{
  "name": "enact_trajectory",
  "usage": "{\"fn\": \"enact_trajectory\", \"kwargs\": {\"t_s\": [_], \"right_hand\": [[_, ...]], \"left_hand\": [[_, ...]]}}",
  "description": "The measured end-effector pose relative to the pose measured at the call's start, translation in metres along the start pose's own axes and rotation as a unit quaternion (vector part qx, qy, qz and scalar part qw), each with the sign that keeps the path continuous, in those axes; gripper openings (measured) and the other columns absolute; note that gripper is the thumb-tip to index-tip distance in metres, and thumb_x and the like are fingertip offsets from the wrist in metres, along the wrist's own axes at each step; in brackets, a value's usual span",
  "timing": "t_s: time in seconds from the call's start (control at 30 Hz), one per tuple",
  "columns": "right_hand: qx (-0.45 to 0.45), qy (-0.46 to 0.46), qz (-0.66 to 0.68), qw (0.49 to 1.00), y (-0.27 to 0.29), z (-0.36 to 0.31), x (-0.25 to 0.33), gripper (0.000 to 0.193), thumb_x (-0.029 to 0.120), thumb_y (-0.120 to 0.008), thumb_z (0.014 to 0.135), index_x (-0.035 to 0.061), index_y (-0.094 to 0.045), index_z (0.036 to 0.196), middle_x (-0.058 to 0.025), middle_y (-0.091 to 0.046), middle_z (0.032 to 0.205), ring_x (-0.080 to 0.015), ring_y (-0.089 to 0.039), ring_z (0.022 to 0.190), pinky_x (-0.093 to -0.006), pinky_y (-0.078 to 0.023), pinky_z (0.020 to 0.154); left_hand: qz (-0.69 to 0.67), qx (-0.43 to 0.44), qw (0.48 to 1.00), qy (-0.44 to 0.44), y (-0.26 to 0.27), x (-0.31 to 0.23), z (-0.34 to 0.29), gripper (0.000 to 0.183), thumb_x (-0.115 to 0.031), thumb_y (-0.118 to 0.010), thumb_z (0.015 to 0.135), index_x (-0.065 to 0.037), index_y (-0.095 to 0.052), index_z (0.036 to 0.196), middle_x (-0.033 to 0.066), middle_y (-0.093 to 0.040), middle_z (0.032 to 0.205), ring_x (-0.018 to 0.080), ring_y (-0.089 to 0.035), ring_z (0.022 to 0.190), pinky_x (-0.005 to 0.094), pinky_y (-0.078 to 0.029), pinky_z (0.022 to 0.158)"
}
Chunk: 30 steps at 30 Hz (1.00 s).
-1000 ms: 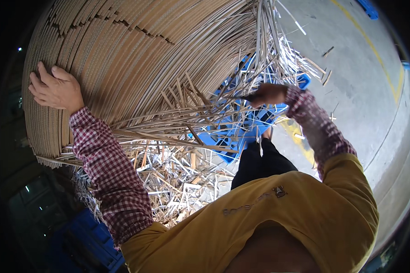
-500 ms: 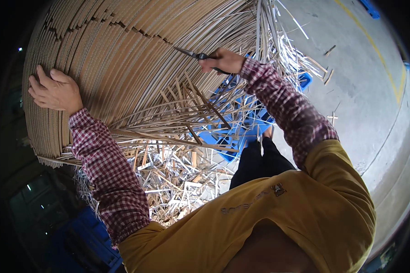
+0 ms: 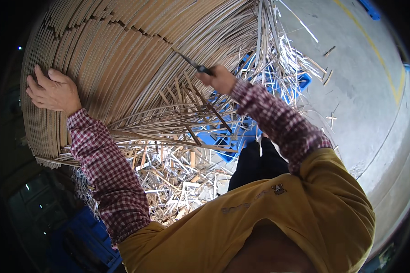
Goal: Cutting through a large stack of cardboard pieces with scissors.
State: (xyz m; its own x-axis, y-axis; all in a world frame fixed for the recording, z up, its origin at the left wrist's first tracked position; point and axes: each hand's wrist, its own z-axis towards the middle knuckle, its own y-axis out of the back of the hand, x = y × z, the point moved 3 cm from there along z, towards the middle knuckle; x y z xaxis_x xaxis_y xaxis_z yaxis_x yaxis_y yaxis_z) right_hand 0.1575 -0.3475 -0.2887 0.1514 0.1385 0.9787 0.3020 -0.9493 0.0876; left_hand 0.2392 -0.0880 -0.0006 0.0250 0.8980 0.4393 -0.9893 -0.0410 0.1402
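Observation:
A large stack of corrugated cardboard sheets (image 3: pixel 118 63) stands on edge before me, its layers curving side by side. My left hand (image 3: pixel 54 91) rests flat on the stack's left part, fingers spread. My right hand (image 3: pixel 221 79) is closed round a black-handled blade (image 3: pixel 191 63), narrow and pointed. Its tip reaches the cardboard edges near the low end of a jagged dark gap (image 3: pixel 136 31) across the layers. I cannot tell how deep the tip goes. Thin cardboard strips (image 3: pixel 168 109) hang loose below the blade and to its right.
Cut scraps (image 3: pixel 173 182) are heaped below the stack, near my body. Blue plastic pallets or crates (image 3: pixel 232 136) show under the strips. More blue plastic (image 3: pixel 89 236) stands at the lower left. The grey floor (image 3: pixel 355 82) on the right has stray strips and a yellow line.
My right hand has moved down and a little left, and the blade has tilted steeper, its tip still at the cardboard. My left hand has barely shifted.

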Motion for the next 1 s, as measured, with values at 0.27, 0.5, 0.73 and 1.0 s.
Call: {"fn": "enact_trajectory", "kwargs": {"t_s": [0.27,0.5,0.73,1.0], "right_hand": [[0.369,0.009,-0.020,0.929,0.035,-0.130,-0.039,0.030,0.031,-0.054,0.087,0.0029,-0.063,0.084,-0.0035,-0.061,0.074,-0.0111,-0.056,0.072,-0.0278,-0.045,0.070],[0.138,-0.022,-0.115,0.983,0.058,-0.001,0.029,0.044,0.048,-0.052,0.083,0.0059,-0.065,0.087,0.0011,-0.046,0.055,-0.0090,-0.038,0.048,-0.0298,-0.038,0.050],[0.111,-0.005,-0.089,0.990,0.038,0.031,0.035,0.037,0.041,-0.050,0.086,0.0065,-0.064,0.091,-0.0061,-0.062,0.076,-0.0130,-0.056,0.069,-0.0316,-0.047,0.068],[0.091,-0.019,0.099,0.991,0.010,0.000,-0.003,0.020,0.023,-0.055,0.085,0.0036,-0.059,0.084,-0.0075,-0.061,0.075,-0.0135,-0.054,0.060,-0.0323,-0.049,0.060]], "left_hand": [[0.000,0.004,1.000,-0.003,0.006,-0.002,0.004,0.036,-0.035,-0.041,0.088,-0.016,-0.054,0.115,0.0129,-0.045,0.123,0.0388,-0.040,0.114,0.0519,-0.033,0.090],[0.003,-0.002,1.000,-0.010,0.002,-0.001,0.001,0.036,-0.035,-0.041,0.088,-0.015,-0.055,0.115,0.0136,-0.046,0.122,0.0389,-0.041,0.113,0.0515,-0.033,0.089],[-0.001,-0.015,1.000,-0.018,0.002,0.000,0.002,0.036,-0.035,-0.041,0.088,-0.014,-0.056,0.113,0.0146,-0.047,0.121,0.0392,-0.042,0.112,0.0510,-0.034,0.089],[-0.003,-0.017,1.000,-0.014,-0.001,-0.004,0.000,0.037,-0.037,-0.039,0.089,-0.015,-0.056,0.112,0.0142,-0.048,0.120,0.0387,-0.042,0.112,0.0505,-0.034,0.089]]}}
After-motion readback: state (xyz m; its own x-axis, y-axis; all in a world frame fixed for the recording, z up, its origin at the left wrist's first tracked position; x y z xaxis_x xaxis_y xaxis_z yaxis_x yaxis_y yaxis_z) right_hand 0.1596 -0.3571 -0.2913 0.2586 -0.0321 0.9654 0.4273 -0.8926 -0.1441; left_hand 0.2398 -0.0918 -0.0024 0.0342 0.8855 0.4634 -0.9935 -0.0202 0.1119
